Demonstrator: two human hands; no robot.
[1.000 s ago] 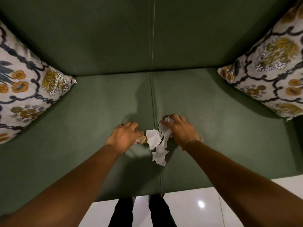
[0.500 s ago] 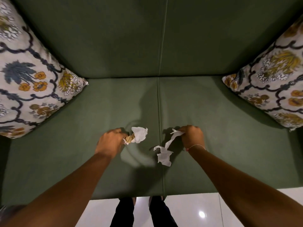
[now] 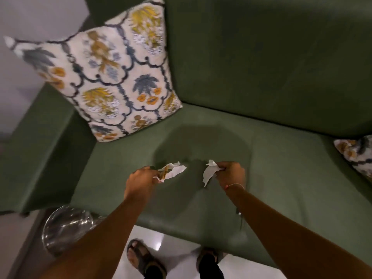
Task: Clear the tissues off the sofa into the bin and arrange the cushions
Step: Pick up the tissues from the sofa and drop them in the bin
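Note:
My left hand (image 3: pixel 141 184) is closed on a crumpled white tissue (image 3: pixel 174 171) with a brownish stain, held above the green sofa seat (image 3: pixel 281 158). My right hand (image 3: pixel 231 175) grips a second torn white tissue (image 3: pixel 209 173) just to the right. A floral cushion (image 3: pixel 118 81) leans upright in the sofa's left corner. The corner of a second floral cushion (image 3: pixel 356 154) shows at the right edge. A shiny metal bin (image 3: pixel 66 228) stands on the floor by the sofa's front left, partly hidden behind my left forearm.
The sofa's left armrest (image 3: pixel 36 150) runs beside the bin. My two sandalled feet (image 3: pixel 145 258) stand on the white tiled floor (image 3: pixel 177 256) in front of the sofa. A pale wall (image 3: pixel 30 23) fills the upper left.
Both hands have lifted slightly with their tissues. The view has swung left and tilted, so the left cushion, the armrest and the bin have come into sight.

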